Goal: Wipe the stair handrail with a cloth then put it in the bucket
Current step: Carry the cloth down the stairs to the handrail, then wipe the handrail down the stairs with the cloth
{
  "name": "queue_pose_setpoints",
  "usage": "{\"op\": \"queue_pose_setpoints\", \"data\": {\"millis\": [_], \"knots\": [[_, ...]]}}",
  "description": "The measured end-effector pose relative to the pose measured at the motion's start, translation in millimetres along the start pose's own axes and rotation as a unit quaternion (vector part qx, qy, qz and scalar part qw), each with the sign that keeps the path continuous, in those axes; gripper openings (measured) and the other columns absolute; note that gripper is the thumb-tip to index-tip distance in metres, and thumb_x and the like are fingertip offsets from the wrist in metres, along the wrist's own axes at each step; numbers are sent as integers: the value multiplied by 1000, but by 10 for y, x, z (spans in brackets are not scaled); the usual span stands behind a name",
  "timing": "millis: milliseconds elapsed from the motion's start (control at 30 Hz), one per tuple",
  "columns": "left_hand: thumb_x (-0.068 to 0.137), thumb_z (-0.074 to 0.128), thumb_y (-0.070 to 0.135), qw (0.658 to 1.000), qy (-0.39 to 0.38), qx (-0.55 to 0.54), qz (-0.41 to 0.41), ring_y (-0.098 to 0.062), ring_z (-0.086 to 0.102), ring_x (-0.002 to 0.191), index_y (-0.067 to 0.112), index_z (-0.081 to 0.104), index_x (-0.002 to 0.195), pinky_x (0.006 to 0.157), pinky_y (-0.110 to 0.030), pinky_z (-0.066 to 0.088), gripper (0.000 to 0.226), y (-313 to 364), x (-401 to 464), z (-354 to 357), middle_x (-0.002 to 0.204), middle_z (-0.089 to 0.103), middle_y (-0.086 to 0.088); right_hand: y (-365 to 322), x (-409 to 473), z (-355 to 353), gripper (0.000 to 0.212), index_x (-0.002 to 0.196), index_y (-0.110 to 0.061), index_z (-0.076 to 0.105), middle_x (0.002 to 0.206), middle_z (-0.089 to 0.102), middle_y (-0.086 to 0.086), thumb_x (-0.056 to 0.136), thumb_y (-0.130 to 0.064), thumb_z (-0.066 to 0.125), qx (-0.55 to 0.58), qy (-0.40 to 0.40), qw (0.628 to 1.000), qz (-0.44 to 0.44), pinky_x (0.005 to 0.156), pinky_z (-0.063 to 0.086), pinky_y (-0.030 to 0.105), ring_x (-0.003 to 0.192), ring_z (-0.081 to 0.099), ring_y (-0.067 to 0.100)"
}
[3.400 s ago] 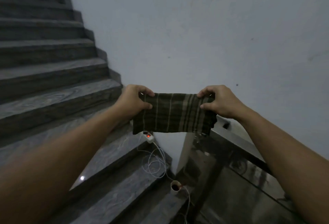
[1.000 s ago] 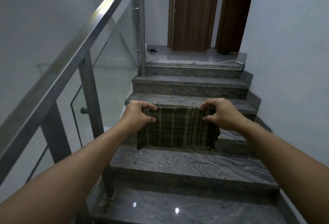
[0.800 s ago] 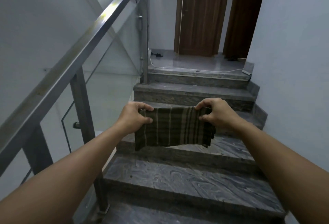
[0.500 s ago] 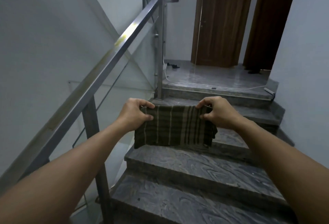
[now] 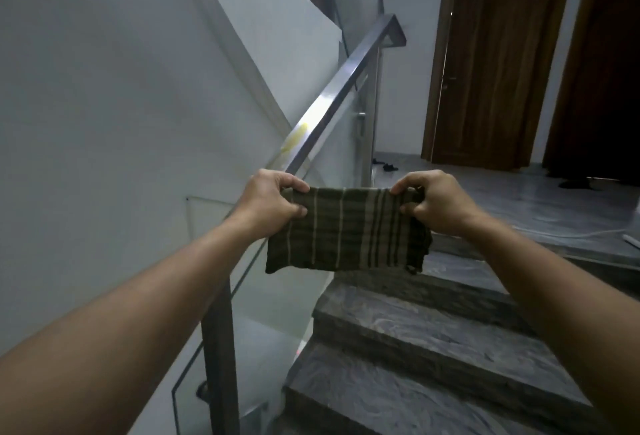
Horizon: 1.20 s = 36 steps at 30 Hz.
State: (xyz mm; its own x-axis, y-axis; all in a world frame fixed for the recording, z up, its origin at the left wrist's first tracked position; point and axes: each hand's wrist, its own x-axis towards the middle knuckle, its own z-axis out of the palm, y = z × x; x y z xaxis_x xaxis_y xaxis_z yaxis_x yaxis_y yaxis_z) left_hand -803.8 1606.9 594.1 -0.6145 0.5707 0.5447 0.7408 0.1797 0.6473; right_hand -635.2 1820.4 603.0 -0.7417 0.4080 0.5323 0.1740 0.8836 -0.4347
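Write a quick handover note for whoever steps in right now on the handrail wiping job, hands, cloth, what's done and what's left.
Left hand: pinching the cloth's top left corner.
Right hand: pinching the top right corner.
Cloth: dark green striped, held stretched between both hands in the air, hanging free, not touching anything.
Handrail: metal, on the left of the stairs, rising toward the landing; the cloth is in front of it, not on it.
Bucket: not in view.
Done: cloth is in hand, person faces the rail.
Left: lay the cloth on the rail, wipe along it, then find the bucket and drop the cloth in.
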Motion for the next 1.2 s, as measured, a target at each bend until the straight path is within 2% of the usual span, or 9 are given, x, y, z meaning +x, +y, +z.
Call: {"op": "queue_pose_setpoints", "data": {"millis": [100,200,333,500,700,867,967,1067,1200], "knots": [[69,82,8,1000,9,7,1,-17,63,91,17,73,98,85,-30,55,32,13,457,-218,93,65,0,-138,522,-53,30,95,-28,65,105,62,2,81,-1,68,7,-7,1000,-5,77,52,26,98,60,21],[69,82,8,1000,20,6,-1,-18,62,92,17,74,97,82,-27,53,30,65,833,-399,93,65,1,-259,931,-141,29,96,-25,68,107,63,4,81,0,68,11,11,1000,-9,81,54,29,100,60,23],[70,81,9,1000,17,12,-3,-21,60,99,15,73,98,88,-37,55,30,142,1204,-525,98,63,0,-382,1292,-281,25,101,-18,69,106,60,3,83,1,66,10,8,1000,-9,79,53,26,100,58,22],[68,83,10,999,37,27,9,-21,59,98,17,75,97,90,-37,54,31,168,1601,-521,97,62,0,-348,1665,-374,23,101,-17,69,111,60,6,84,-1,66,1,18,1000,-6,86,56,34,103,58,25],[68,83,9,999,40,31,10,-17,56,91,17,75,98,89,-34,53,31,120,2023,-341,93,61,1,-105,2042,-394,22,100,-16,70,109,60,4,84,-1,67,4,23,1000,-14,84,55,33,103,58,25],[69,83,9,998,32,44,0,-21,59,92,14,75,98,88,-36,55,31,64,2404,-46,92,61,-1,252,2471,-378,21,100,-16,71,112,59,4,85,-2,66,-3,18,1000,-26,85,54,33,105,56,25],[68,83,9,998,40,53,-11,-19,59,92,13,75,99,86,-35,54,32,77,2703,95,92,63,-1,467,2868,-390,23,103,-15,72,118,60,6,86,-2,64,1,17,999,-33,89,54,35,109,56,25],[66,84,10,996,52,69,-30,-19,61,92,13,75,97,84,-30,51,33,137,3064,173,91,66,-2,625,3362,-430,24,103,-18,72,115,61,3,88,-4,61,-1,18,999,-39,89,53,34,103,55,20],[65,86,15,991,77,89,-60,-18,63,94,16,76,96,89,-30,52,33,255,3580,248,93,68,-1,758,4088,-492,20,96,-19,75,109,59,1,88,-6,62,2,42,997,-63,93,53,38,101,56,21]]}}
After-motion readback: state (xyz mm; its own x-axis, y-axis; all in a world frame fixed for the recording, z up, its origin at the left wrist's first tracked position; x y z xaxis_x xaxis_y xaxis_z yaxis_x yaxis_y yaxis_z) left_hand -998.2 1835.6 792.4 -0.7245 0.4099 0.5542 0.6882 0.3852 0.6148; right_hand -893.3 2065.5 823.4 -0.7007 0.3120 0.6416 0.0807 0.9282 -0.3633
